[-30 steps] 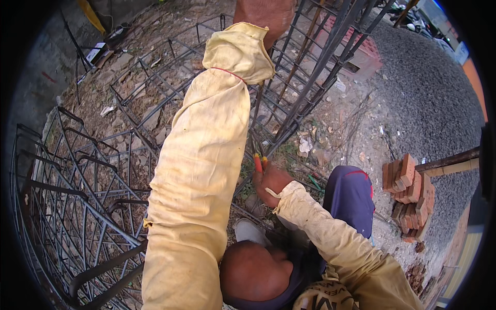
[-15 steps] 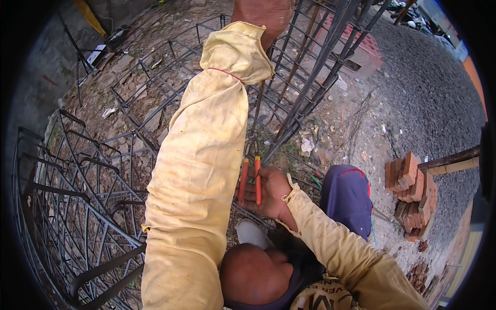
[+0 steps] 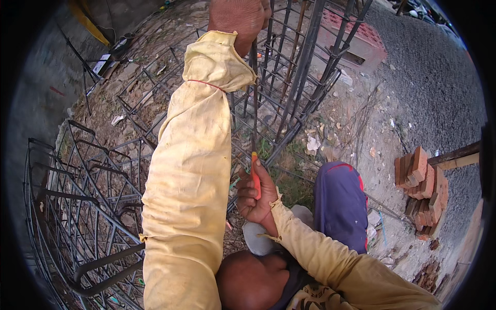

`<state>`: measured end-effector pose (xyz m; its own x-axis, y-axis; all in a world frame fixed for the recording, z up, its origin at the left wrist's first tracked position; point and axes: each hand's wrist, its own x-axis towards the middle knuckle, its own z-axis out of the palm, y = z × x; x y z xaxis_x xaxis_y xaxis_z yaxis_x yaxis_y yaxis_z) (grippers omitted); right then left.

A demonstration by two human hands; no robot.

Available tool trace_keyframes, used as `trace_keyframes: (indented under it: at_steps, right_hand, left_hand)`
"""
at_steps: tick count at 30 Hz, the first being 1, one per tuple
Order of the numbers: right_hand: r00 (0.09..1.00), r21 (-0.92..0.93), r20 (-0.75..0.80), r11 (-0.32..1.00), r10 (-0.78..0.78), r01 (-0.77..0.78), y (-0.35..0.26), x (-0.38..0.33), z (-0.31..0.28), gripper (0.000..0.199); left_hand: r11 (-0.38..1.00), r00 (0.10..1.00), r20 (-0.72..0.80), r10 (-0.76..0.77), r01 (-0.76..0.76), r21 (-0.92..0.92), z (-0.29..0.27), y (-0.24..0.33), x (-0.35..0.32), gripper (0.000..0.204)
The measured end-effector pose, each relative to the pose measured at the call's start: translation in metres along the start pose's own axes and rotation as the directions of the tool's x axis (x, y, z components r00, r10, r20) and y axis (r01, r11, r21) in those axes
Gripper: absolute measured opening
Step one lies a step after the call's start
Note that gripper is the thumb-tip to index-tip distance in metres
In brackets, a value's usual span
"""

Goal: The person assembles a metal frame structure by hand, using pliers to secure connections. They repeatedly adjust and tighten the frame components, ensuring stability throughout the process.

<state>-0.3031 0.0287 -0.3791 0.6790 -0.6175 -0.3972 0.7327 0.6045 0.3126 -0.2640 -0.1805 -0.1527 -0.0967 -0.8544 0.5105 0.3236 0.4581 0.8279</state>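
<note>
My left hand (image 3: 238, 23), at the top of the view, is closed around an upright steel bar (image 3: 253, 88) of a rebar cage; its fingertips are mostly hidden. Its yellow sleeve covers much of the middle. Lower down, my right hand (image 3: 258, 195) grips pliers (image 3: 256, 178) with red-orange handles, the fingers wrapped round them. The handles are pressed together and point up toward the foot of that bar. The jaws are hard to make out against the steel. The upright rebar cage (image 3: 294, 77) rises just beyond both hands.
More bent rebar frames (image 3: 82, 181) lie to the left. Stacked bricks (image 3: 423, 191) stand at the right, near dark gravel (image 3: 418, 77). A pink-red block (image 3: 356, 44) sits behind the cage. My purple-clad knee (image 3: 338, 206) and grey shoe (image 3: 257, 238) are close below.
The spread plier handles have closed together in my right hand, which has turned. My left hand appears further left, and the whole view has shifted slightly.
</note>
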Motion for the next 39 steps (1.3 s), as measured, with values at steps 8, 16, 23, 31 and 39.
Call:
trace_keyframes:
  at_steps: [8,16,23,31,39]
  right_hand:
    - [0.731,-0.765,-0.402,0.641,-0.552,0.064,0.007,0.002,0.025,0.027]
    - [0.913,-0.386,-0.227,0.892,-0.339,0.235,0.016,0.019,0.016,0.016]
    - [0.995,-0.054,-0.012,0.994,-0.094,0.093,0.016,0.015,0.011,0.021]
    - [0.976,-0.19,-0.211,0.982,-0.058,0.017,0.01,0.023,0.012,0.037]
    - [0.892,0.248,0.451,0.954,0.038,-0.167,0.013,0.041,-0.007,0.037]
  left_hand:
    - [0.999,0.999,-0.017,-0.044,0.043,-0.021,0.0,-0.002,0.001,0.044]
    - [0.999,0.999,-0.028,-0.032,0.033,0.03,0.005,0.004,-0.002,0.045]
    - [0.999,0.999,0.001,-0.038,0.038,0.039,-0.003,0.009,0.001,0.044]
    - [0.998,0.998,-0.031,-0.058,0.057,-0.036,0.006,0.001,0.001,0.044]
    - [0.997,0.997,-0.007,-0.072,0.072,-0.021,0.004,0.003,0.0,0.044]
